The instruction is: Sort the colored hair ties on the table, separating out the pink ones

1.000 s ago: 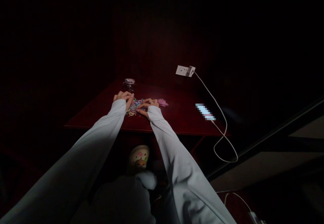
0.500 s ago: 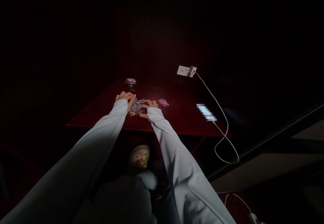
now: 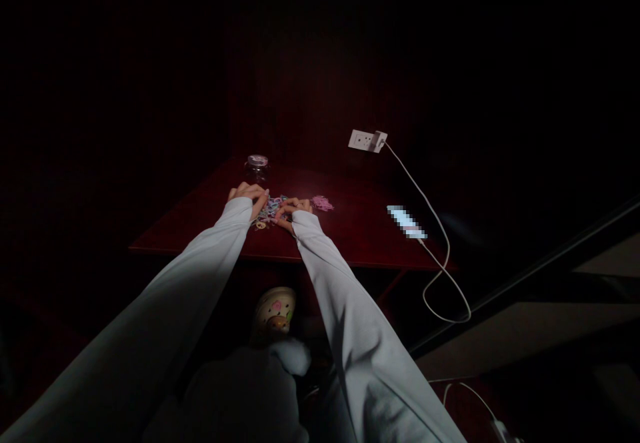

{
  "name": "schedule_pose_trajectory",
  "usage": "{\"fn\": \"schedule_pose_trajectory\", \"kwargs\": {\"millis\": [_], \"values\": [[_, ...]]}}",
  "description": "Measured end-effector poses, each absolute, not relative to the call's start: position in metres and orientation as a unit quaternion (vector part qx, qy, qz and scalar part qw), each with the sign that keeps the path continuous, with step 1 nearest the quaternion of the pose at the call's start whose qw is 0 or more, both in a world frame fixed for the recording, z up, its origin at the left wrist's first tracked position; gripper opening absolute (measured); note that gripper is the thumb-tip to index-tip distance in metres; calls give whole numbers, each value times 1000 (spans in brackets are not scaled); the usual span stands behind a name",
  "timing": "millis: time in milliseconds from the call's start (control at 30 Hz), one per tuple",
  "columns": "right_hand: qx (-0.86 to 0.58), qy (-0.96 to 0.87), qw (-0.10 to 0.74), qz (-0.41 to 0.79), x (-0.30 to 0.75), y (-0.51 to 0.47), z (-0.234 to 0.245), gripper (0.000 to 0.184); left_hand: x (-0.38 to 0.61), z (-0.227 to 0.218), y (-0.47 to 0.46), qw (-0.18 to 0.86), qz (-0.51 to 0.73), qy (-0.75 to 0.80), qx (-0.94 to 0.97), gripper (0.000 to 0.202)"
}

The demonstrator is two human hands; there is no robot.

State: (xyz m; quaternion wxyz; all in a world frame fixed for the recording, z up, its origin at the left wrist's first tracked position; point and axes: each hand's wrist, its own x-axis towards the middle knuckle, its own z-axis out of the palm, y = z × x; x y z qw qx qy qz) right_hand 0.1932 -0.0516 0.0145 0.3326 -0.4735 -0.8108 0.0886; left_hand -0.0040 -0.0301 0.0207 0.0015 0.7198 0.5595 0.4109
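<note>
A heap of small coloured loops (image 3: 273,207), pastel blue, green and yellow, lies on a dark red table (image 3: 200,219). My left hand (image 3: 249,195) rests on the left side of the heap with its fingers curled down into it. My right hand (image 3: 291,211) sits on the right side, fingers bent and pinched among the loops. What each hand grips is too small to name. A small pink cluster of loops (image 3: 322,202) lies apart, just right of my right hand. A small glass jar (image 3: 257,167) stands behind my left hand.
A lit phone (image 3: 407,221) lies at the right of the table, joined by a white cable (image 3: 434,229) to a wall socket (image 3: 367,140). The cable loops off the table's right edge. Below the table a patterned shoe (image 3: 274,309) shows. The surroundings are very dark.
Both hands stay on the heap with only small finger shifts. The view has barely moved.
</note>
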Motion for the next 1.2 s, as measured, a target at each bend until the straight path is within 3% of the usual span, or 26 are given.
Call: {"fn": "schedule_pose_trajectory", "kwargs": {"millis": [333,533,833,1200], "values": [[-480,-800,344,108,194,-50,17,7,-6,16,-25,4,413,548,727,50],[-490,-792,346,111,196,-49,18,8,-5,13,-25,-5,409,515,753,36],[-489,-785,370,90,199,-50,14,28,-7,17,-38,8,355,431,830,37],[-508,-772,362,122,198,-38,11,13,-10,3,-17,20,369,442,817,24]]}}
